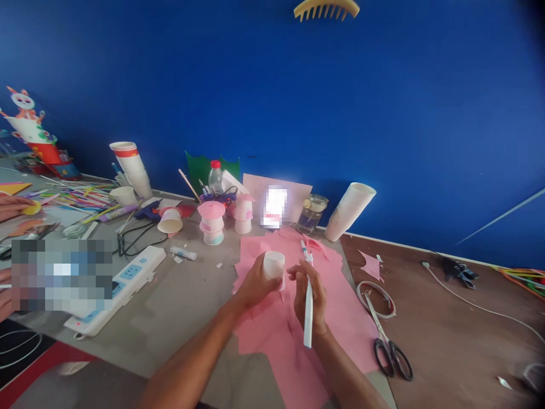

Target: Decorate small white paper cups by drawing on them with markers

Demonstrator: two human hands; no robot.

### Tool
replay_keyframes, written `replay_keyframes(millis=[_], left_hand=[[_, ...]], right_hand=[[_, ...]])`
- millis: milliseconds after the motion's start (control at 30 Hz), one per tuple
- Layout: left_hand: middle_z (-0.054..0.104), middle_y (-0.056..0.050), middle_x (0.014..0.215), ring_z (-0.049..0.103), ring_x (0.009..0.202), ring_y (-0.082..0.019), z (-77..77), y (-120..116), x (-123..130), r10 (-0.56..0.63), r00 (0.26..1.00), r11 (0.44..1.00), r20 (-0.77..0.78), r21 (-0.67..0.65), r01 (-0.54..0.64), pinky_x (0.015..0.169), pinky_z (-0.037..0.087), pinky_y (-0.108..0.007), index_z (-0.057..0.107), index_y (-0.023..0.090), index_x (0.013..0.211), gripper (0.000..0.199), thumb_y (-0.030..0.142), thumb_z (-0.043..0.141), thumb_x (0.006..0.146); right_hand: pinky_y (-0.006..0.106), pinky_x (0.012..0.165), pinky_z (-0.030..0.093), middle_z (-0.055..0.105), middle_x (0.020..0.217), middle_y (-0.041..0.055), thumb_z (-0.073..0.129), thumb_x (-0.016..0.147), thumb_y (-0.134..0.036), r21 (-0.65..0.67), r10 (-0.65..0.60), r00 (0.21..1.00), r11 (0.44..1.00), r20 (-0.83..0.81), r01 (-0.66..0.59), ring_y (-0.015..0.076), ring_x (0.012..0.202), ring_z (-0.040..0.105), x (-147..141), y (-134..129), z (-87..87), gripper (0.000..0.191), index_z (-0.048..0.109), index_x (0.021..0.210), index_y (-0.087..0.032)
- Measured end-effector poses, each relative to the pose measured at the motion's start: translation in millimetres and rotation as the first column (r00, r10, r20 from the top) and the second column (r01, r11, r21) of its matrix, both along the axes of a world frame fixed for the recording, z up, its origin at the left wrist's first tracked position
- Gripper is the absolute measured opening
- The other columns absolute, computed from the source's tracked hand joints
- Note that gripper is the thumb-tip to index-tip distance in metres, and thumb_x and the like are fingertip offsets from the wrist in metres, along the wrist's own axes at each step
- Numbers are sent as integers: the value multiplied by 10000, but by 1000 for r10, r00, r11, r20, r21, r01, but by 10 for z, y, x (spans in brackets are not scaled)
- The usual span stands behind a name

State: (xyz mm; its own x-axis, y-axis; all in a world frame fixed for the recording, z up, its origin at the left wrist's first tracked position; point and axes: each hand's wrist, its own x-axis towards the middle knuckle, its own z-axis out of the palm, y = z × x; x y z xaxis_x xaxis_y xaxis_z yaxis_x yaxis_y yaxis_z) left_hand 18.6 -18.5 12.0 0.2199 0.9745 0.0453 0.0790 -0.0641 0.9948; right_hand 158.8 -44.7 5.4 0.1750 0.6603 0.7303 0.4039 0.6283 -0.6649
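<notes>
My left hand [254, 284] is wrapped round a small white paper cup [273, 263] above the pink paper [349, 318]. Just right of the cup, my right hand [318, 295] grips a white marker pen [308, 321], its long end pointing back toward me. The right fingertips are close to the cup but appear apart from it. Beyond that hand, a white piece with a blue band [304, 247] shows; I cannot tell whether it belongs to the same pen. Two pink-roofed paper-cup towers [212, 224] stand behind, to the left.
Scissors [386, 346] and a tape roll [394, 309] lie on the right. A stack of paper cups [351, 210] leans near a glass jar [312, 215]. A power strip [128, 278] lies left, near another person's hand [17, 208]. A blue wall [272, 91] rises behind.
</notes>
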Motion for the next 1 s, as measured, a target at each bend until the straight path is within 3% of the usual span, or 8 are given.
replay_keyframes(millis=[100, 167, 367, 600, 867, 1000], left_hand=[[589, -73, 1072, 555, 956, -222, 75, -46, 23, -33, 998, 999, -60, 41, 36, 730, 502, -313, 497, 196, 1151, 469, 247, 669, 718], [590, -70, 1083, 562, 951, -217, 115, -74, 39, -70, 995, 996, -67, 48, 73, 703, 506, -307, 482, 209, 1165, 457, 217, 634, 734], [607, -36, 1051, 579, 940, -207, 130, -101, 76, -71, 988, 993, -137, 87, 83, 747, 502, -340, 497, 231, 1115, 408, 165, 603, 726], [628, -35, 1028, 582, 910, -212, 203, -120, 89, -109, 989, 987, -104, 107, 120, 738, 487, -336, 553, 219, 1044, 324, 164, 607, 729], [598, -47, 999, 537, 877, -217, 55, -83, 26, -68, 996, 997, -51, 23, 69, 705, 459, -316, 532, 211, 1133, 446, 251, 675, 712], [571, -61, 1068, 529, 925, -216, 12, -44, 2, -77, 996, 997, 53, -15, 78, 749, 459, -321, 491, 206, 1203, 515, 347, 682, 746]], right_hand=[[415, 844, 486, 657, 1003, 59, 465, 917, -150, 55, -80, 990, 996, 112, 74, 200, 930, 596, 26, 24, 27, 233, 554, 1119, -227], [433, 868, 474, 650, 1049, 72, 490, 899, -140, 81, -96, 983, 993, 157, 84, 215, 971, 573, 35, 39, 43, 257, 545, 1135, -225], [413, 807, 468, 627, 925, 50, 506, 879, -133, 58, -90, 975, 995, 205, 80, 214, 886, 524, 47, 79, 3, 225, 541, 1080, -228], [370, 737, 458, 590, 849, 41, 465, 892, -140, 36, -65, 963, 998, 263, 57, 196, 797, 512, 57, 99, -31, 191, 530, 1056, -214], [338, 757, 454, 530, 845, 3, 480, 877, -199, -62, -221, 972, 974, -76, 216, 155, 784, 547, 106, 181, -22, 51, 471, 926, -207], [353, 796, 452, 543, 850, 8, 478, 895, -221, -81, -178, 980, 982, -89, 171, 155, 800, 550, 112, 165, -21, 50, 479, 943, -208]])
